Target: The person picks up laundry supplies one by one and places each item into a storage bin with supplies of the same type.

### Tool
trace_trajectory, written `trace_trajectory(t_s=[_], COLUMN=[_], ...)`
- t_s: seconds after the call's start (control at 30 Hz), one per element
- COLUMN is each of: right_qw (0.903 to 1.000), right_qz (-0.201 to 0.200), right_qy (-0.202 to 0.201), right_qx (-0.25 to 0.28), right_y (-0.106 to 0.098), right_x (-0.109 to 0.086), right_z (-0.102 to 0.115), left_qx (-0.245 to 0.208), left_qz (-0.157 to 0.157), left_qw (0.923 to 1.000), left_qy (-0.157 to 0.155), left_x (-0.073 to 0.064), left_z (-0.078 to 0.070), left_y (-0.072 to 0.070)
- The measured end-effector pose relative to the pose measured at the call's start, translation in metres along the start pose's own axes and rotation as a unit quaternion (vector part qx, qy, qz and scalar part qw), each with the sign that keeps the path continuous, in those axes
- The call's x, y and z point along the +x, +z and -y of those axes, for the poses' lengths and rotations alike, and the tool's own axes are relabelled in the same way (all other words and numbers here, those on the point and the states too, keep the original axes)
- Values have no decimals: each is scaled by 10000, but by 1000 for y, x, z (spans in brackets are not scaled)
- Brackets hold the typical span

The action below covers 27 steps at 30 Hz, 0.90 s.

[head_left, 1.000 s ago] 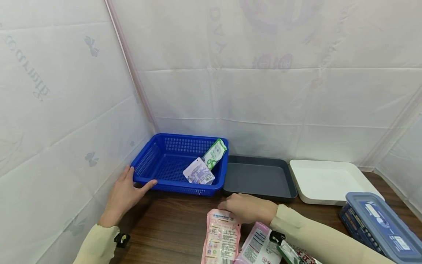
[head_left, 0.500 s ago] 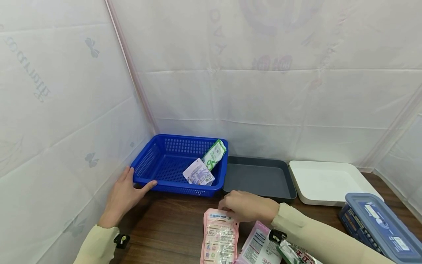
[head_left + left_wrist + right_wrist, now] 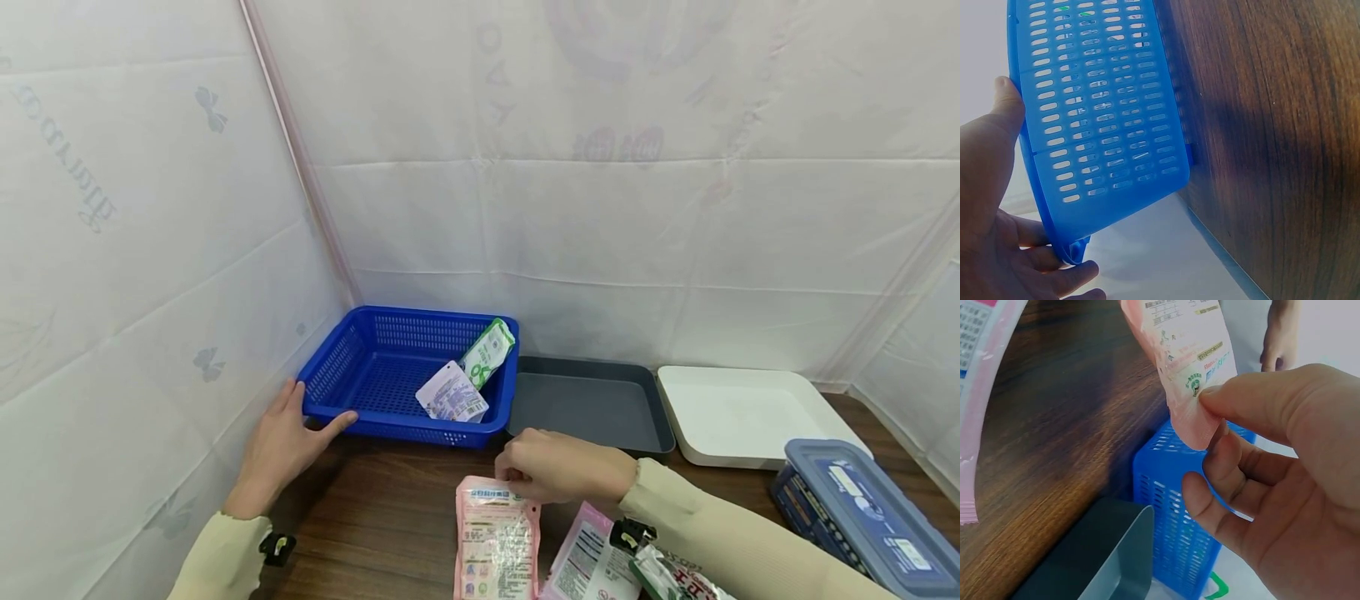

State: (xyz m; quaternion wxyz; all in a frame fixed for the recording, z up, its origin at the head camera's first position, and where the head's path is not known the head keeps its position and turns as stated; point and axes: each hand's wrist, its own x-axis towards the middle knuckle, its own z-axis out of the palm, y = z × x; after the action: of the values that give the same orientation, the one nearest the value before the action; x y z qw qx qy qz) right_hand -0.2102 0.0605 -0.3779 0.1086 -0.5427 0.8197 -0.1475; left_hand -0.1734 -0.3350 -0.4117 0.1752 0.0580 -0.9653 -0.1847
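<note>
My right hand pinches the top edge of a pink printed pouch between thumb and fingers, as the right wrist view shows closely. The pouch hangs just above the table in front of a blue plastic basket. My left hand holds the basket's near left corner, thumb on the front rim and fingers around the side. Inside the basket, a purple-white packet leans by a green-white packet at the right end.
A dark grey tray stands right of the basket, then a white tray. A blue-lidded box is at right. Near my right forearm lie a pink-purple pouch and a green-red packet. White sheeting encloses the table.
The pink pouch has shifted slightly left and straightened in my right hand, which has risen a little. My left hand stays on the basket corner.
</note>
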Motion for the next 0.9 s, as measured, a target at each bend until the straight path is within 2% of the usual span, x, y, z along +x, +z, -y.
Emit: trace_trajectory(t_s=[0.5,0.77,0.9], right_qw=[9993,9981,9977], right_qz=[-130,13,54], right_qy=[-313,-271,-294], right_qx=[-154,552,603], right_y=[-6,-9,-9], right_x=[2,3,4], right_z=[9,16,17], left_qx=[20,33,54], left_qz=[17,5,-1], left_qw=[10000,10000,10000], left_qy=[-17,-14,-14], left_x=[0,-1,-1], left_z=[-2,-2,-2], left_y=[-2,-1,-1])
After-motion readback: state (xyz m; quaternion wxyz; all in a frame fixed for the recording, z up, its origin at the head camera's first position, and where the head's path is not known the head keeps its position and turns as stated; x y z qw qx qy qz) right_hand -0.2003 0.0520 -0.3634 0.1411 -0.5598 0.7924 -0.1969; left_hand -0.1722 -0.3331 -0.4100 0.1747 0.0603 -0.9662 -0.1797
